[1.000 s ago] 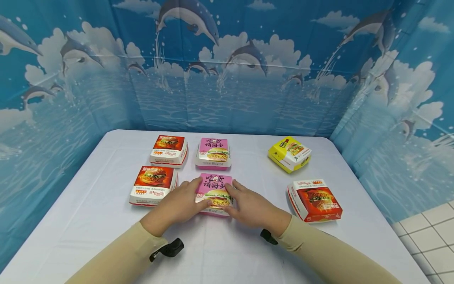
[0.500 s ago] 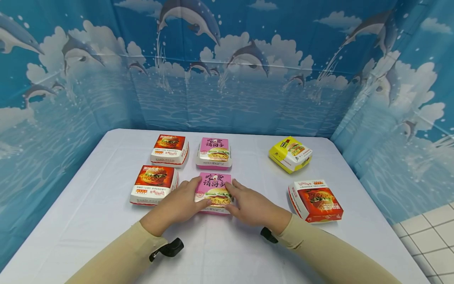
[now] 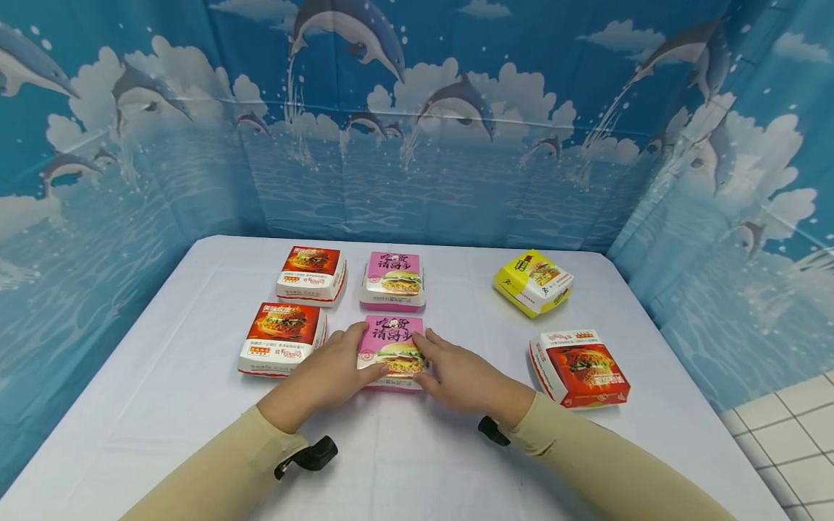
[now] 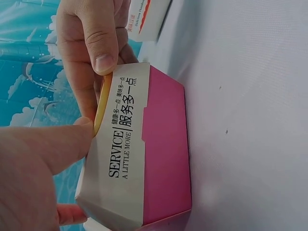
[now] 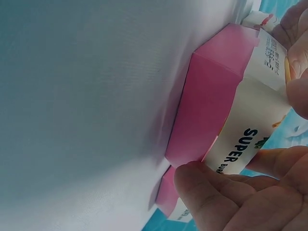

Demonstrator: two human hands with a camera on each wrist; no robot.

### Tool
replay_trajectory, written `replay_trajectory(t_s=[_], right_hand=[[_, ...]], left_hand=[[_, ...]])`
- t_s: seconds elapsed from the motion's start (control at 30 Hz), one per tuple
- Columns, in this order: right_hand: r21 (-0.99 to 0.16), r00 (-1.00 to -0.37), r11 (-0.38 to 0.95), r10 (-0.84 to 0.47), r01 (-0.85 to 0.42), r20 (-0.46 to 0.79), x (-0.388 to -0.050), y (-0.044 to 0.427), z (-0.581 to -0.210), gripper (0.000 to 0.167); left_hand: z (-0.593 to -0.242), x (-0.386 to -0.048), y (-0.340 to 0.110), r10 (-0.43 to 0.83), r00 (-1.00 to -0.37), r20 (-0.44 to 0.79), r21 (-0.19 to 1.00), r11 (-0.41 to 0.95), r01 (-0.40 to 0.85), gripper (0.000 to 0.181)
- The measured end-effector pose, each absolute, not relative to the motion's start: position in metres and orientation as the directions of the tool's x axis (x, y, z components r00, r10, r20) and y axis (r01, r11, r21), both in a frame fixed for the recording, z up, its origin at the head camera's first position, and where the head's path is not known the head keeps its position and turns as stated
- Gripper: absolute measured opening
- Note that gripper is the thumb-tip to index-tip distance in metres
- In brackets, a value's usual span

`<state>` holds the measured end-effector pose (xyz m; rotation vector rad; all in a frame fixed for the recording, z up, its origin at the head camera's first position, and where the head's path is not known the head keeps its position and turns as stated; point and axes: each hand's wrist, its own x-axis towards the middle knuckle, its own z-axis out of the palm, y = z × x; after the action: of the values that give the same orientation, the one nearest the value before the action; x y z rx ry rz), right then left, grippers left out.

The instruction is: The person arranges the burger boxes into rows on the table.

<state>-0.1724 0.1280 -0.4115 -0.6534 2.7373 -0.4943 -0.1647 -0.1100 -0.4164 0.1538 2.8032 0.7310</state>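
Both hands hold a pink-and-white burger box (image 3: 393,353) that lies flat on the white table near the middle of the head view. My left hand (image 3: 335,365) grips its left side, with the thumb on the front top edge. On the opposite side, my right hand (image 3: 459,373) grips it with fingers along the edge and the thumb at the front corner. The left wrist view shows the left thumb (image 4: 67,142) on the lid's rim; fingers of the right hand (image 5: 250,192) press the box's side in the right wrist view. A matching pink box (image 3: 392,281) lies just behind the held one.
Left of the hands, two red-and-white burger boxes (image 3: 283,339) (image 3: 311,275) lie one behind the other. On the right are a yellow-and-white burger box (image 3: 533,282), turned at an angle, and another red burger box (image 3: 580,369). A dolphin-print curtain (image 3: 417,181) surrounds the white table (image 3: 417,463).
The held pink box has shifted very slightly away from me, toward the pink box behind it. Both hands keep their hold, and the other boxes stay in place.
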Motion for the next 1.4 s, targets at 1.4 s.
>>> replay_trajectory(t_s=[1.4], right_hand=[[-0.440, -0.851, 0.824, -0.481, -0.356, -0.212, -0.1685, 0.1287, -0.4110, 0.077]], left_hand=[[-0.4064, -0.1652, -0.1142, 0.158, -0.955, -0.250, 0.492, 0.870, 0.015, 0.100]])
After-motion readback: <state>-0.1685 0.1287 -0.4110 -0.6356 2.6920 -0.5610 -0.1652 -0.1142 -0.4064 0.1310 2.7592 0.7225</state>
